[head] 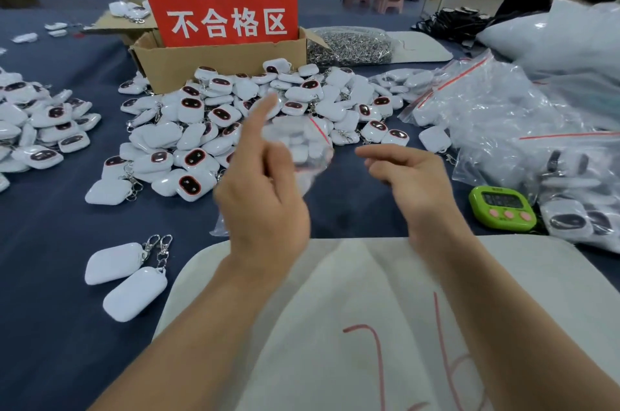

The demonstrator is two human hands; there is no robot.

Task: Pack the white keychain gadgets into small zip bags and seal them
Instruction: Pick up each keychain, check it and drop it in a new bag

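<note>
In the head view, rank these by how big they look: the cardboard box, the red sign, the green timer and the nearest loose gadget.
1. Box: widest overall, though the sign and the piled gadgets hide part of it.
2. Sign.
3. Timer and nearest gadget: they look alike. The gadget lies closer to the camera, so I won't rank them.

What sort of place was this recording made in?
Probably a small packing workshop. A heap of white keychain gadgets lies on a blue-covered table, a pile of clear zip bags sits to the right, and a cardboard box carries a red sign in Chinese characters.
</note>
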